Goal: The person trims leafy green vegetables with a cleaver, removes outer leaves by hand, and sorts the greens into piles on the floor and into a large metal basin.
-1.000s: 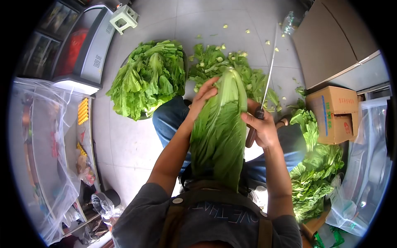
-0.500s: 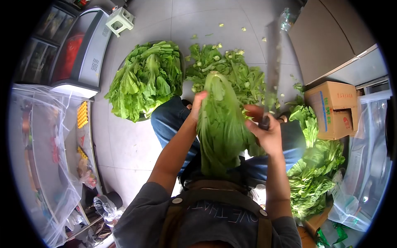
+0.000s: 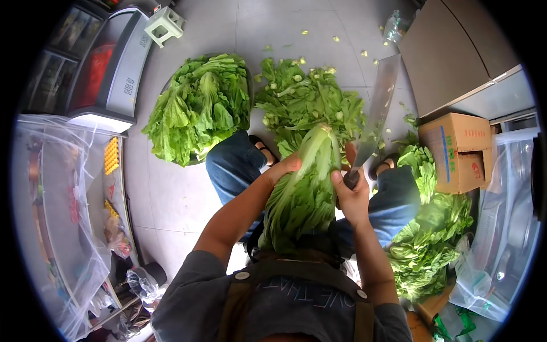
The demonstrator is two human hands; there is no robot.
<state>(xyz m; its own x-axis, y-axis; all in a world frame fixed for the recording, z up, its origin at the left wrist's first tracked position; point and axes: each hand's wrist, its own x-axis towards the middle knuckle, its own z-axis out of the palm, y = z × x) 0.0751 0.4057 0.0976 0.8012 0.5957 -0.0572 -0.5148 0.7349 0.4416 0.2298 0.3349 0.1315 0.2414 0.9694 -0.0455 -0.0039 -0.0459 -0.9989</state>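
Note:
A large head of lettuce-like leafy greens (image 3: 302,194) lies tilted over my lap, its pale stem end pointing away from me. My left hand (image 3: 288,165) grips it from the left side, fingers partly hidden behind the leaves. On the other side, my right hand (image 3: 354,196) is closed around the dark handle of a long knife (image 3: 380,105) and sits against the leaves. The wide blade points away and slightly right. Beyond the stem end, loose trimmed leaves and stem pieces (image 3: 310,94) are spread on the floor.
A heaped basin of greens (image 3: 194,108) stands at far left. More greens (image 3: 427,245) are piled by my right leg, next to a cardboard box (image 3: 456,153). A small stool (image 3: 164,26) and a display freezer (image 3: 117,68) stand at upper left, a brown cabinet (image 3: 456,51) at upper right.
The stem end of the greens has swung right and closer to me, while the leafy end has shifted left. The knife blade has tilted right. Both hands keep their holds.

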